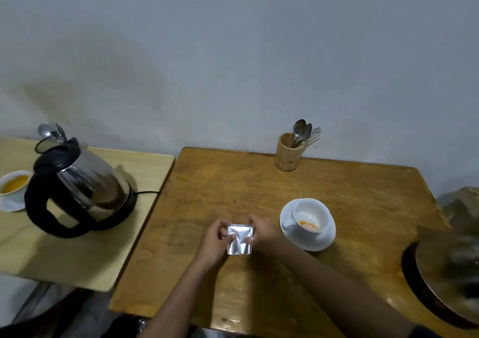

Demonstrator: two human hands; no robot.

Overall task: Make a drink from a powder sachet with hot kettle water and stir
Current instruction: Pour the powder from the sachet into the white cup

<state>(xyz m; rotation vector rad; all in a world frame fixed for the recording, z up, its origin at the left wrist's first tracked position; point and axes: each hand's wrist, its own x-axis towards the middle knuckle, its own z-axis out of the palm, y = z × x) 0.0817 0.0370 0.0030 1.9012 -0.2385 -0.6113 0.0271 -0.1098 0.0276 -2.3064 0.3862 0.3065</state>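
Sachet (239, 239), silver foil, was held above the wooden table (337, 190) by both hands. Left hand (216, 241) gripped its left edge; right hand (260, 230) pinched its upper right corner. Just to the right of the sachet stood a white cup (311, 218) on a white saucer (328, 240), with orange powder (308, 225) at the cup's bottom. Beyond the sachet, at the table's far edge, a wooden holder (287, 153) held spoons and forks. Well to the sachet's left, on a paler table (145, 166), a steel kettle (85, 184) sat on its base, lid open. Left of the kettle stood another cup (14, 184) holding orange liquid.
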